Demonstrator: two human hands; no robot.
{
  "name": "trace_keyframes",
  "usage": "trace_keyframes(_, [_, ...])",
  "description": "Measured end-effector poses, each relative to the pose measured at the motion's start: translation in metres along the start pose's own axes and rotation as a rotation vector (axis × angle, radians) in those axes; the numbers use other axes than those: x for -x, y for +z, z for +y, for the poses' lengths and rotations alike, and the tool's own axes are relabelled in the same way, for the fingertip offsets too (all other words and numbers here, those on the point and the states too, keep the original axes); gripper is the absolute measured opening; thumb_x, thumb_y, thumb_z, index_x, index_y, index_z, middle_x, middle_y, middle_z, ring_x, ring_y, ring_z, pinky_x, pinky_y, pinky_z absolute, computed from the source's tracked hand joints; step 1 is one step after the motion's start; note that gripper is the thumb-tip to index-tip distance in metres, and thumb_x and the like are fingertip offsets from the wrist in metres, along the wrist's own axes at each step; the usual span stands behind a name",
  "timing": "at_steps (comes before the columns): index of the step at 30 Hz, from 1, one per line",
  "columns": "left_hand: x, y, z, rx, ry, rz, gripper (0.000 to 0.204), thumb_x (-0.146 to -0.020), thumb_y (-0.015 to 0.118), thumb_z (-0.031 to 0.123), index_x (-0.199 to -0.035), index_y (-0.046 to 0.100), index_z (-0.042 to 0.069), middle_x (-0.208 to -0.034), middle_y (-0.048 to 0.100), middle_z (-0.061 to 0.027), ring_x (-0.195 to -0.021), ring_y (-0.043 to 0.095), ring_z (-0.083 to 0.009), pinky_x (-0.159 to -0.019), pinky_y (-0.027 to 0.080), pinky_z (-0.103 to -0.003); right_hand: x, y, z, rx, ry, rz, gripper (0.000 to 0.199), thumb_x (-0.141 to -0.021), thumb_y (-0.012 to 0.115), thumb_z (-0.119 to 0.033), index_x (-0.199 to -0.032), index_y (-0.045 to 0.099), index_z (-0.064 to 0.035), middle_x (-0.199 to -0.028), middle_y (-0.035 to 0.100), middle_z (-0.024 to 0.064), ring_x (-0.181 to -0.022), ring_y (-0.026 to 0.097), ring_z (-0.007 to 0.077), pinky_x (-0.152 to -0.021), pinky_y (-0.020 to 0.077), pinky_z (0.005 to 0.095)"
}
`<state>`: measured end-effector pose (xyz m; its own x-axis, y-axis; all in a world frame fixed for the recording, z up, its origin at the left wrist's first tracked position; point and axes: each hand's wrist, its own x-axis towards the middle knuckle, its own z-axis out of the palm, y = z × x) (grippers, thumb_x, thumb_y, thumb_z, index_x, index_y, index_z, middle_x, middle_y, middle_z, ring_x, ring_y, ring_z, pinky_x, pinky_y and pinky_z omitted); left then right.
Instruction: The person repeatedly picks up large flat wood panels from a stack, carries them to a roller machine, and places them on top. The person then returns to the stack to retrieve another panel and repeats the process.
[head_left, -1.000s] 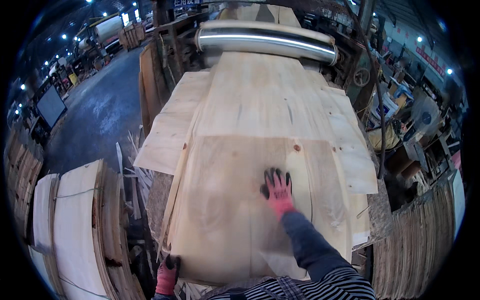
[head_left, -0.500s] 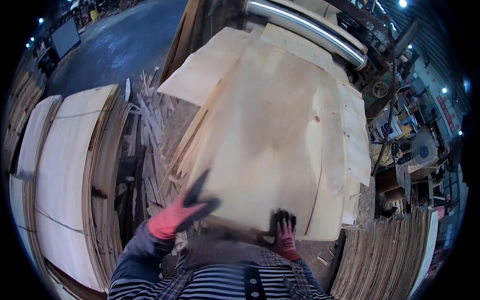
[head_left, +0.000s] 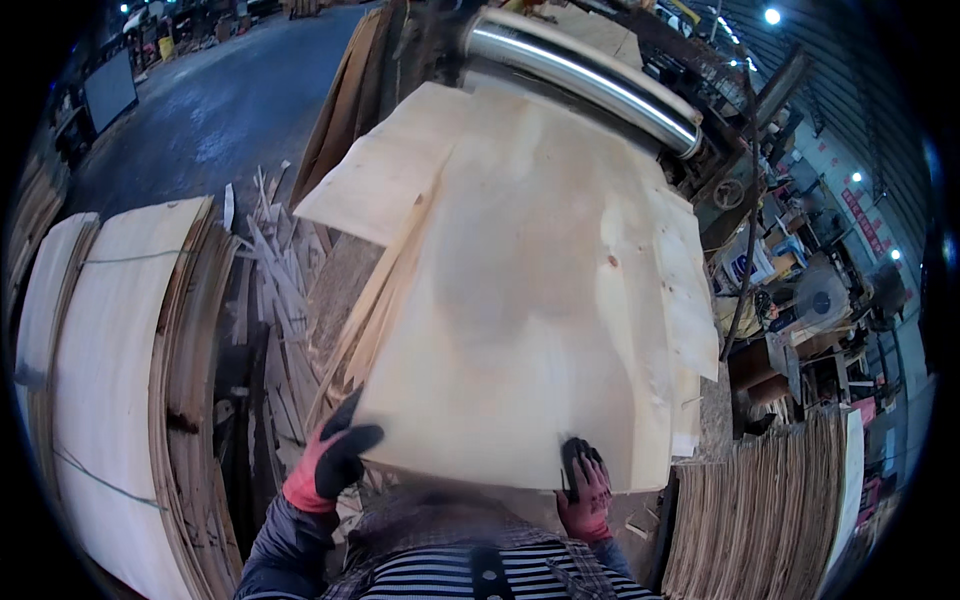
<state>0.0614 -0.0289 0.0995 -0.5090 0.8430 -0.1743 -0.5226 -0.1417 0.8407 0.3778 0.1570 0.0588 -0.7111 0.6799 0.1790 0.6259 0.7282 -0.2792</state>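
Note:
A broad, pale wood veneer sheet (head_left: 500, 400) lies over other sheets in front of me, running from my body toward a shiny metal roller (head_left: 585, 80). My left hand (head_left: 325, 465), in a red glove with black fingers, is at the sheet's near left corner. Its thumb and fingers are spread apart; whether they touch the corner, I cannot tell. My right hand (head_left: 585, 488), gloved alike, rests on the near edge toward the right, fingers stretched over the top surface. Another veneer piece (head_left: 390, 165) sticks out at the far left.
Veneer stacks (head_left: 120, 390) tied with cord stand at the left, and another stack (head_left: 765, 510) stands on edge at the lower right. Wood scraps (head_left: 280, 270) litter the area beside the left stacks. A fan (head_left: 820, 300) and assorted clutter are farther right.
My left hand has moved from over the sheet's near edge out to its left corner. A crack visible near the right side earlier no longer shows. The whole view has shifted slightly.

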Motion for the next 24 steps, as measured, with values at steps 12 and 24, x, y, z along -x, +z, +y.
trace_keyframes(12, [-0.229, -0.035, -0.036, -0.388, 0.285, 0.34, 0.046, -0.084, 0.055, 0.017, -0.125, 0.04, 0.001, -0.112, 0.052, -0.0117, -0.094, 0.055, -0.02, -0.075, 0.047, -0.03, -0.232, 0.066, 0.059, 0.202, -0.118, 0.217, 0.05, -0.075, 0.062, -0.027, -0.119, 0.047, -0.0076, -0.116, 0.052, 0.0175, -0.103, 0.051, 0.0357, -0.087, 0.0411, 0.0427])
trace_keyframes(24, [-0.075, -0.028, -0.061, -1.617, 0.226, 0.245, 0.076, -0.068, 0.067, 0.017, -0.13, 0.028, 0.0, -0.131, 0.031, -0.0239, -0.118, 0.034, -0.0403, -0.099, 0.029, -0.043, -0.362, 0.077, 0.049, 0.197, 0.031, 0.173, 0.055, -0.083, 0.049, -0.033, -0.13, 0.035, -0.0088, -0.132, 0.036, 0.0157, -0.124, 0.03, 0.0298, -0.105, 0.0175, 0.0453])
